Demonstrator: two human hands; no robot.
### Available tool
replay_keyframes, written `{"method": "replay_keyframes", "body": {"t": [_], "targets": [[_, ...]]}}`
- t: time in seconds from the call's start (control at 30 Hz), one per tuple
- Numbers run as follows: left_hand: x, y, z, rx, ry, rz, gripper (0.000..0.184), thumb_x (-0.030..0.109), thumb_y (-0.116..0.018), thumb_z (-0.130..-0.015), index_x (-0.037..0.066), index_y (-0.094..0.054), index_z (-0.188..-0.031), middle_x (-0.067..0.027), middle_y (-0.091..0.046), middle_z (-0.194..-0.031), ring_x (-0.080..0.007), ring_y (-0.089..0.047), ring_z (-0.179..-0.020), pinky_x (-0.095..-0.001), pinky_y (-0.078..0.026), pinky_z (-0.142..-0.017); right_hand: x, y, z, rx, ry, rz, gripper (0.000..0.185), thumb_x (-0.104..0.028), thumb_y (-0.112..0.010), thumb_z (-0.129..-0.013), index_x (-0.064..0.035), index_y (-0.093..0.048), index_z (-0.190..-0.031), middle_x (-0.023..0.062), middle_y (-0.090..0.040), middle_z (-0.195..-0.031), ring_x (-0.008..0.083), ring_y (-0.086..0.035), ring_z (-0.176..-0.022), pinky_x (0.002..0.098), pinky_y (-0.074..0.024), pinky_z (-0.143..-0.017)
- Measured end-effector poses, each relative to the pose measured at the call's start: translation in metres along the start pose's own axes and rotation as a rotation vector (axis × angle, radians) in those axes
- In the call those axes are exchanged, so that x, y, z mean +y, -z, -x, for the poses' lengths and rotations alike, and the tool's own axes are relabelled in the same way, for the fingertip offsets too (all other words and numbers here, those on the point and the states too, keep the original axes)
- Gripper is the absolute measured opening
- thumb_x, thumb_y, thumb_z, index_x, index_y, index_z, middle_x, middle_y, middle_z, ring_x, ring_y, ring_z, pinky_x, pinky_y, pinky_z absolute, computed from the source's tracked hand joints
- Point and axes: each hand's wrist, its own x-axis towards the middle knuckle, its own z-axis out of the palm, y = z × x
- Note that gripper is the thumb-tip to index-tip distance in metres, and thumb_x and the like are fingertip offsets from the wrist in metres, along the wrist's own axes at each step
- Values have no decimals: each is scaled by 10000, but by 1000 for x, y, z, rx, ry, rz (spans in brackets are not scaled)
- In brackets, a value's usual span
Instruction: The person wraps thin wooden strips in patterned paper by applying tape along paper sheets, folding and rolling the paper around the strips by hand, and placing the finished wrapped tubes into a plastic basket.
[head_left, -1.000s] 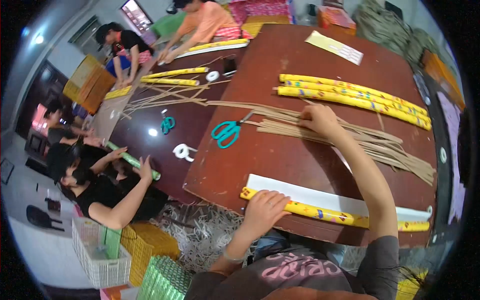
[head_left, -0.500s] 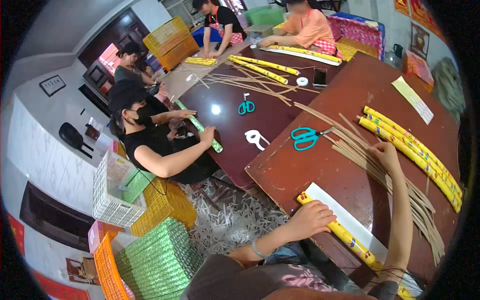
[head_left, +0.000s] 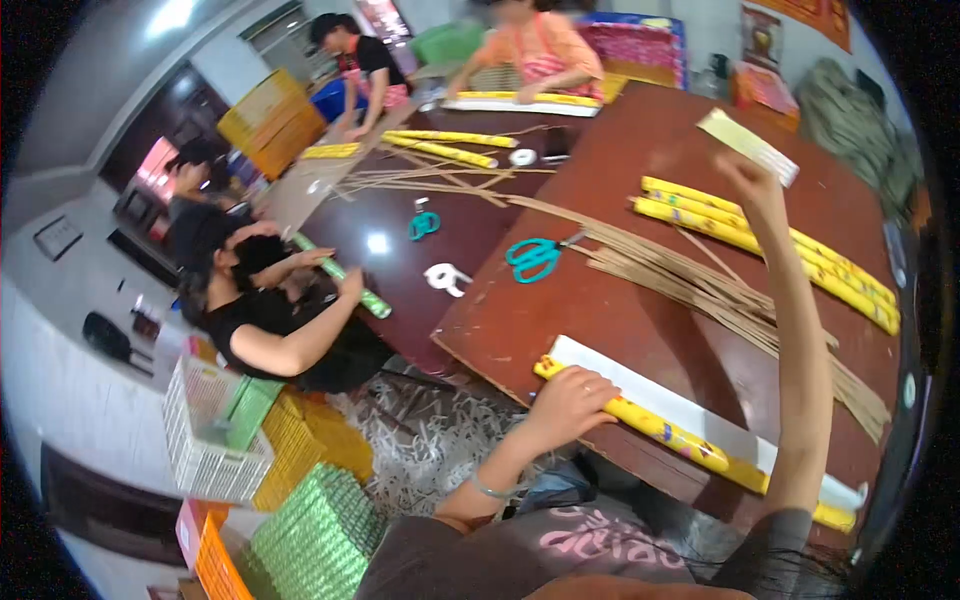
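Note:
My left hand (head_left: 572,408) is closed round the upper end of a yellow patterned roll (head_left: 690,447), which lies along the near table edge on a white sheet (head_left: 640,385). My raised right hand (head_left: 750,185) is just in front of a pale yellow and white printed sheet (head_left: 752,148); its fingers are blurred, so their grip is unclear. Several finished-looking yellow rolls (head_left: 770,250) lie side by side beyond my right forearm. A bundle of thin brown strips (head_left: 680,285) runs between them and the roll under my left hand, partly behind my forearm.
Teal scissors (head_left: 532,260) rest by the strips. On the darker table are a white tape roll (head_left: 445,279), other teal scissors (head_left: 423,224) and yellow rolls (head_left: 440,148). A co-worker at left handles a green roll (head_left: 345,275). Crates (head_left: 215,430) and shredded paper (head_left: 430,440) are on the floor.
My right hand has left the brown strips and moved up and away to the printed sheet. My left hand stays on the yellow roll. The whole view has shifted.

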Motion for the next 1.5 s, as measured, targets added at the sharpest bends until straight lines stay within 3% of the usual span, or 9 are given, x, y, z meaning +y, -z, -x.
{"method": "replay_keyframes", "body": {"t": [0.03, 0.1, 0.13, 0.2, 0.37, 0.57, 0.77, 1.2, 1.5], "targets": [[1, 2, -1, 4, 7, 8, 416, 321, -747, -810, 82, -669, -1141, -71, -681, -1096, -277, -624, -1053, -438, -458, -957, -31, 26, -10, 13, -81, 105, 239, -258, -706, -940, -29, -740, -998, -36, -647, -816, 50, -552, -743, 217, -415, -603], [2, 2, -1, 18, 35, 22, 404, 315, -756, -810, 93, -676, -1138, -76, -684, -1078, -289, -625, -1046, -448, -458, -948, -42, 72, -40, 121, 185, -276, 268, -303, -674, -970, -73, -701, -1105, -45, -636, -828, 42, -469, -649, 199, -334, -540], [4, 2, -2, 8, 18, 49, 404, 315, -756, -810, 93, -676, -1138, -76, -684, -1078, -289, -625, -1046, -448, -458, -948, -83, 121, -42, 37, 81, 47, 306, -340, -662, -973, -80, -693, -1131, -42, -658, -905, 44, -521, -729, 200, -392, -633], [3, 4, -3, 9, 23, 9, 397, 312, -765, -799, 93, -681, -1119, -77, -687, -1056, -292, -627, -1037, -447, -460, -935, -118, 189, -52, 279, 203, 72, 383, -432, -577, -992, -110, -695, -1164, -8, -666, -996, 88, -576, -973, 217, -420, -859], [5, 8, -8, -5, 25, 37, 379, 296, -777, -777, 79, -682, -1072, -87, -699, -1050, -299, -638, -1007, -445, -463, -905, -178, 350, 22, 508, 226, 597, 346, -384, -592, -982, -100, -691, -1151, 5, -673, -965, 82, -569, -904, 213, -415, -795], [5, 6, -6, -10, 40, 36, 406, 278, -795, -762, 87, -682, -1102, -80, -692, -1059, -301, -625, -1023, -451, -432, -950, -173, 482, 190, 467, -254, 1068, 302, -328, -609, -969, -87, -686, -1135, 21, -682, -928, 75, -560, -820, 209, -410, -718], [9, 9, -9, -21, 48, 40, 431, 264, -798, -759, 84, -677, -1131, -87, -676, -1077, -297, -612, -1045, -451, -420, -957, -152, 530, 333, 248, -810, 1146, 261, -271, -627, -957, -74, -682, -1119, 36, -691, -890, 68, -551, -737, 205, -405, -640], [2, 5, -5, -35, 12, 32, 383, 256, -752, -806, 81, -661, -1134, -61, -677, -1085, -273, -611, -1060, -442, -414, -950, -207, 300, 193, -168, -759, 466, 185, -149, -666, -930, -46, -671, -1084, 70, -710, -810, 53, -533, -556, 195, -394, -473], [4, 8, -2, -64, 18, -11, 425, 302, -744, -820, 94, -645, -1177, -49, -650, -1144, -241, -585, -1121, -431, -407, -977, -115, 51, 189, -686, -922, -291, 109, -55, -657, -945, 0, -671, -1038, 77, -710, -728, 38, -468, -413, 196, -346, -376]]}}
